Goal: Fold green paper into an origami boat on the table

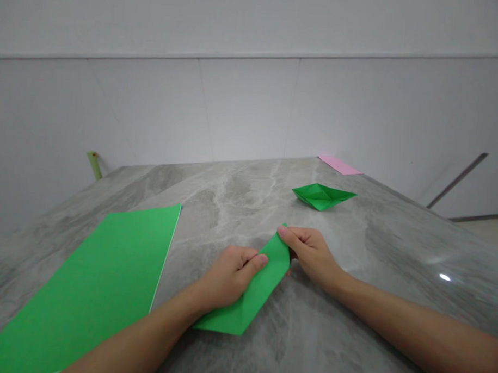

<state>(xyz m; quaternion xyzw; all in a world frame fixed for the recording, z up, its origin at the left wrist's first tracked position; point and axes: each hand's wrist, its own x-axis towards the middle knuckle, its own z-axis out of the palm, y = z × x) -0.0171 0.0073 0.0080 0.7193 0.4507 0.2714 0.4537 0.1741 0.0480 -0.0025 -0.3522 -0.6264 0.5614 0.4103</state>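
A folded piece of green paper [266,279] is held between my two hands, above the front middle of the table. My left hand [235,273] grips its left edge, with the thumb lying on top and the other fingers curled beneath. At the upper right corner, my right hand [310,251] pinches the paper between thumb and fingers. Part of the sheet's lower left is covered by my left hand and forearm. Beyond my right hand, a folded green paper boat [321,197] rests on the table.
Large green sheets [107,268] lie stacked at the left on the grey marbled table [232,191]. A pink paper [339,164] sits at the far right corner. Behind the table stands a white wall [243,110], with a light green object [94,165] at the far left.
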